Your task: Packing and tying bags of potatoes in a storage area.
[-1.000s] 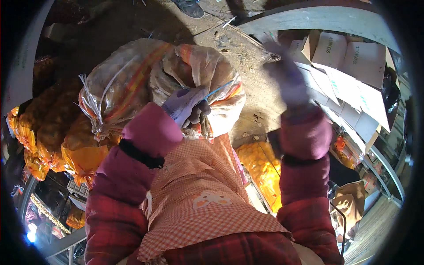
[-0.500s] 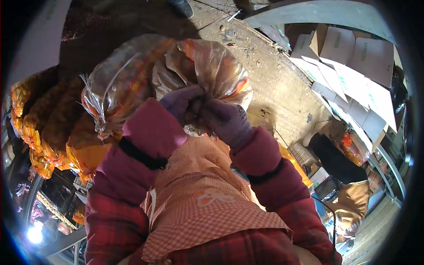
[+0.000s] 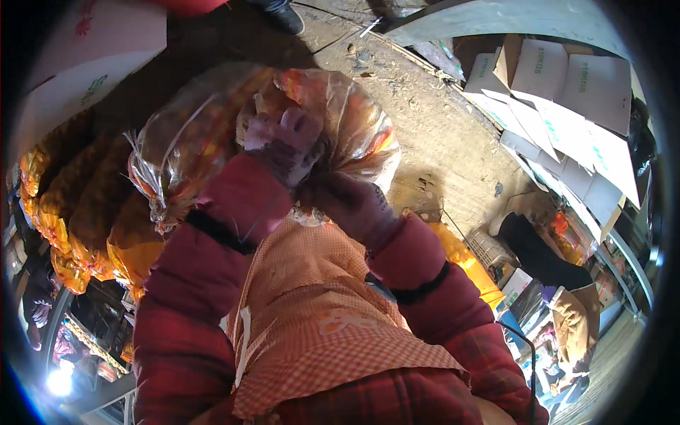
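Observation:
In front of me stands a full, clear plastic sack (image 3: 354,120) with red and orange stripes, its gathered neck toward my body. My right hand (image 3: 350,202), in a dirty purple glove, is closed round that neck. My left hand (image 3: 287,145), gloved alike, is just above and left of the right one, over the sack. Its fingers are curled; what they hold, if anything, is hidden. To the left, touching the first sack, is a second clear sack (image 3: 202,127), its neck bound with white string (image 3: 163,180).
Several filled orange bags (image 3: 88,191) stand in a row at the left. Above them are white cartons (image 3: 117,64); flattened white cartons (image 3: 567,142) lean at the right. A person's shoe (image 3: 287,18) is on the dirt floor (image 3: 453,134). A person in tan trousers (image 3: 575,322) is at lower right.
My left hand has lifted up and left, away from my right hand, which stays at the neck and has dropped slightly. A red shape and more of the cartons have come into view at upper left.

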